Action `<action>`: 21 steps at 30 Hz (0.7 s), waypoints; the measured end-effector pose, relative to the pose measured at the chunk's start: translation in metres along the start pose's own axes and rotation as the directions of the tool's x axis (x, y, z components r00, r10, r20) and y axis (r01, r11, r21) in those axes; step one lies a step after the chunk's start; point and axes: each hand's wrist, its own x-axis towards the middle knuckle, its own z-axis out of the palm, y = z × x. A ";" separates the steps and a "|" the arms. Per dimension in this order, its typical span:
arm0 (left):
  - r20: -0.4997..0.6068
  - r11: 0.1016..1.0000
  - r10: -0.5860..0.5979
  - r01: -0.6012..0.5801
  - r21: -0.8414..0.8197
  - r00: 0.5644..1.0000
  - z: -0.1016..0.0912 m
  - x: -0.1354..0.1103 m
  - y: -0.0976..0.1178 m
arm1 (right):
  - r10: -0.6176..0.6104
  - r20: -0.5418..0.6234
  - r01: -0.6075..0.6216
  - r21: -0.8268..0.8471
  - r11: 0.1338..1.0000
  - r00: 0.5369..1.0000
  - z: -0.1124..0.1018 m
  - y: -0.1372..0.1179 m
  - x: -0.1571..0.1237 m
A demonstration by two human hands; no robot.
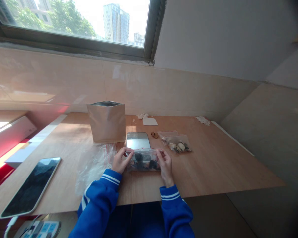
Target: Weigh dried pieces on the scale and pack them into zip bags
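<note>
A small clear zip bag (144, 161) with dark pieces inside lies on the wooden table (213, 165) in front of me. My left hand (121, 160) pinches the bag's left end and my right hand (165, 164) pinches its right end, fingers closed along the top strip. Behind the bag sits a small flat metal scale (138, 140). A filled clear bag (176, 144) with pale and dark pieces lies to the right. A tall brown paper pouch (106, 121) stands open at the back left.
A pile of empty clear bags (93, 165) lies by my left forearm. A phone (32, 186) rests at the table's left front. Paper scraps (149, 120) and a crumpled tissue (202, 120) lie near the tiled wall. A white bar (32, 145) runs along the left edge.
</note>
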 end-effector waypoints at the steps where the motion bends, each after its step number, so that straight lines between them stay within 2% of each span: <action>1: -0.005 1.000 -0.006 0.006 -0.003 1.000 0.000 0.000 0.001 | 0.003 0.021 -0.003 -0.002 1.000 1.000 0.000 0.000 0.000; 5: -0.027 0.999 -0.033 0.033 -0.012 0.999 -0.001 -0.001 0.004 | 0.035 0.068 -0.034 -0.015 0.999 0.997 0.002 0.000 -0.001; 11: -0.059 0.999 -0.036 0.036 -0.002 0.998 -0.001 -0.001 0.006 | 0.050 0.050 -0.048 -0.042 0.998 0.997 0.003 0.001 -0.001; 18: -0.076 0.999 -0.034 0.034 -0.003 0.996 0.000 -0.002 0.007 | -0.007 0.041 0.009 -0.045 0.999 0.999 0.002 0.004 0.000; 21: -0.075 0.999 -0.048 0.047 -0.023 0.996 0.001 -0.002 0.005 | 0.017 0.040 -0.016 -0.034 0.999 0.999 0.002 0.003 -0.001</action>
